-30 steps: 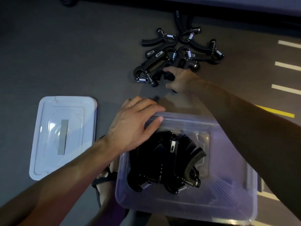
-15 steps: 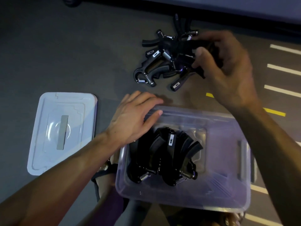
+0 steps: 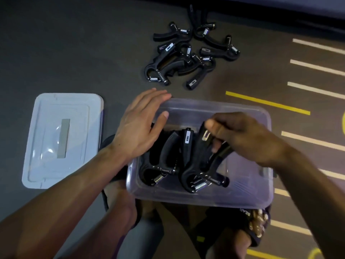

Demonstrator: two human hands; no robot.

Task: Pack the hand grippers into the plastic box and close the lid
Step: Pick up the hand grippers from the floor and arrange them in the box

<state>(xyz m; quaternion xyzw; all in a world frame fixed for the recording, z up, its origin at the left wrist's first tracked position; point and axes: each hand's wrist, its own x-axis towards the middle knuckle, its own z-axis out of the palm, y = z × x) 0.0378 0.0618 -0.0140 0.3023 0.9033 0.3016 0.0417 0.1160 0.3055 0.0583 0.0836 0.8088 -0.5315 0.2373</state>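
Floor (image 3: 65, 43): dark, matte, with painted white and yellow stripes at right.

Box (image 3: 242, 195): translucent plastic, rounded rectangle, open, set before my knees.

Lid (image 3: 46, 165): pale translucent plastic, flat, with a grey strip at centre; it lies on the floor, left of the box and apart from it.

Loose grippers (image 3: 186, 57): black curved handles with steel coil springs, heaped on the floor beyond the box.

Packed grippers (image 3: 164, 161): same make, bunched inside the box.

My left hand (image 3: 141, 129): flat and relaxed, over the box's far-left corner.

My right hand (image 3: 248, 137): clenched round one gripper (image 3: 203, 169), low inside the box.
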